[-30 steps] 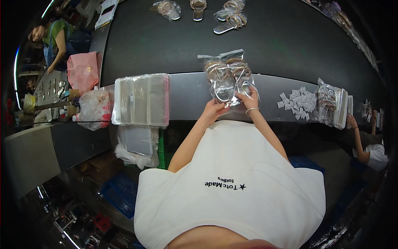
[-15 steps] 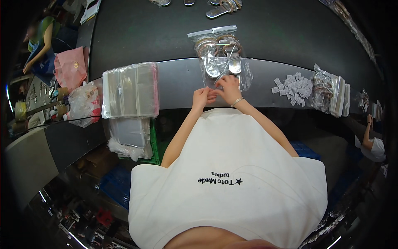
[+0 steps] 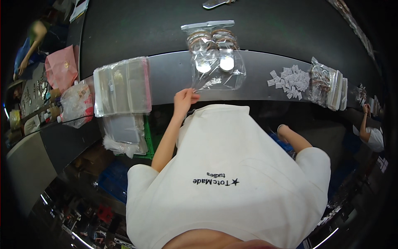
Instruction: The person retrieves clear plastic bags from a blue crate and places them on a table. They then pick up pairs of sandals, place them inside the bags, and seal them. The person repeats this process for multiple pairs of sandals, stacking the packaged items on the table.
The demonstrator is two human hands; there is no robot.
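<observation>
A pair of strappy sandals [image 3: 226,62] lies inside a clear plastic bag [image 3: 222,83] straight ahead, across the seam between the dark belt and the grey metal ledge. The bag's lower end spreads toward me. My left hand [image 3: 185,100] is at its near left corner, fingers closed in a pinch on the plastic. My right hand [image 3: 282,128] is lowered beside my body, below the ledge, with a bracelet at the wrist. Its fingers are hidden, so what it holds, if anything, does not show.
Left on the ledge is a stack of clear bags [image 3: 122,89], with more bags [image 3: 124,130] below on a green crate [image 3: 148,137]. Small white packets [image 3: 292,81] are heaped at right, beside bagged sandals [image 3: 321,81]. Another sandal [image 3: 215,3] is on the belt [image 3: 282,29]. People work at both sides.
My right hand has left the bag and dropped to the right, below the ledge. My left hand has shifted left to the bag's corner. Sandals at the far end have mostly moved out of view.
</observation>
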